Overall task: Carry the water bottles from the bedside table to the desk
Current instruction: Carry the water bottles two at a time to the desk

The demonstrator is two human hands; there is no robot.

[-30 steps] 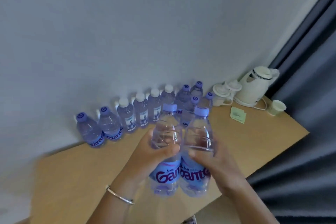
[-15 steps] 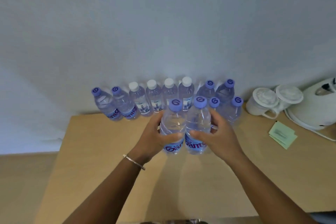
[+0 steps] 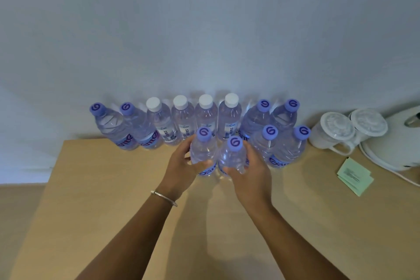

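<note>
Two clear water bottles with purple caps are held upright, side by side and touching, over the wooden counter (image 3: 113,188). The left bottle (image 3: 203,150) is gripped by the left hand (image 3: 181,166), its fingers curled round the body; the right bottle (image 3: 233,157) is gripped the same way by the right hand (image 3: 252,173). A blue label with purple lettering is seen low on each. Just behind them, a back row (image 3: 193,118) of eight bottles stands against the wall, four with white caps between purple-capped ones. Two more purple-capped bottles (image 3: 281,148) stand just right of the held pair. Lidded cups (image 3: 334,132), a kettle (image 3: 400,143) and green packets (image 3: 355,176) are seen further right.
</note>
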